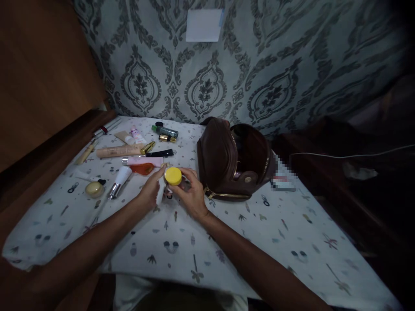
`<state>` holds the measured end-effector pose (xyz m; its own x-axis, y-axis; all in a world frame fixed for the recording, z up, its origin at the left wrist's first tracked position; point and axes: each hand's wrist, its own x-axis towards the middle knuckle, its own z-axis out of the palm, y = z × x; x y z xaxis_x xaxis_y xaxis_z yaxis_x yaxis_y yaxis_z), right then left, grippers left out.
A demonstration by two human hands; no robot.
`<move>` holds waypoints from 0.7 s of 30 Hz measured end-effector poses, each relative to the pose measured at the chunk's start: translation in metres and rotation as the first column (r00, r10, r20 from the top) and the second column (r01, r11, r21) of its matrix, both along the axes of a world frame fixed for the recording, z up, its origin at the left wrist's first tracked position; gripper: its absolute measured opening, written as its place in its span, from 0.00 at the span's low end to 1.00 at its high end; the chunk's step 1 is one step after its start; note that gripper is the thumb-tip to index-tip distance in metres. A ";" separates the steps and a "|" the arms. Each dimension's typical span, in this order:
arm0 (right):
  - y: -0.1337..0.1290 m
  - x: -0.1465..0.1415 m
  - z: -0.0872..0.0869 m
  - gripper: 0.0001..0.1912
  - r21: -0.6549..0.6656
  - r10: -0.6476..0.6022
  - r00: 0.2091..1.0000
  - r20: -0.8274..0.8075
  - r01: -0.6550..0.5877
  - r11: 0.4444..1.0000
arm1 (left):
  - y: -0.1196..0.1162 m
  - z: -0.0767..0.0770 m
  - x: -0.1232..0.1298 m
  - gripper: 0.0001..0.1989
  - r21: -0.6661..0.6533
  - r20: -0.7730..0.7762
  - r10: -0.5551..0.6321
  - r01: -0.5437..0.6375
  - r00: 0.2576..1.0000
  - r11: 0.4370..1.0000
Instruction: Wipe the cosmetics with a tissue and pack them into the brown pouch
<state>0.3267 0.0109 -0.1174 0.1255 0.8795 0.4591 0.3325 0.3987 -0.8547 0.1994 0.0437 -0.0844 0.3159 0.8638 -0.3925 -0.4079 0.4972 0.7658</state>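
A small jar with a round yellow lid (173, 176) is held up between both hands, over the near side of the table. My right hand (193, 196) grips it from the right, thumb and fingers closed around its side. My left hand (151, 188) is closed at the jar's left side, with a crumpled white tissue-like piece (160, 192) in its grasp. The jar's body is mostly hidden by my fingers. Just right of my right hand stands a brown cosmetic bag (215, 151), unzipped and gaping. An orange item (142, 168) and a pink tube (145, 161) lie beyond my left hand.
On the patterned tablecloth (168, 259), left, lie a white-handled brush (119, 181), a beige-gold compact (94, 189), a long beige tube (118, 150), a black tube (159, 153) and a green-capped bottle (165, 131). A pixelated packet (283, 179) lies right of the bag. A patterned wall stands behind.
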 end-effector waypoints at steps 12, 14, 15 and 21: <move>0.000 0.001 0.002 0.21 -0.003 0.008 0.999 -0.051 -0.008 1.000 | 0.000 -0.005 0.000 0.21 0.083 -0.141 0.074 -0.063 0.987 0.995; 0.002 0.001 -0.001 0.23 -0.038 0.010 0.987 -0.162 -0.016 0.999 | -0.001 -0.007 0.000 0.23 0.105 -0.190 0.066 -0.046 0.980 0.993; 0.003 0.001 -0.002 0.23 -0.056 0.012 0.979 -0.204 -0.024 0.998 | -0.001 -0.009 -0.001 0.23 0.161 -0.214 0.080 -0.046 0.974 0.986; 0.004 -0.001 -0.005 0.24 -0.137 0.030 0.963 -0.266 -0.069 0.988 | -0.001 -0.015 -0.004 0.22 0.532 -0.314 0.212 -0.014 0.926 0.847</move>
<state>0.3258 0.0150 -0.1222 0.1794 0.9418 0.2844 0.0715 0.2758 -0.9585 0.1958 0.0427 -0.0992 0.1322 0.9899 0.0513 -0.0946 -0.0389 0.9948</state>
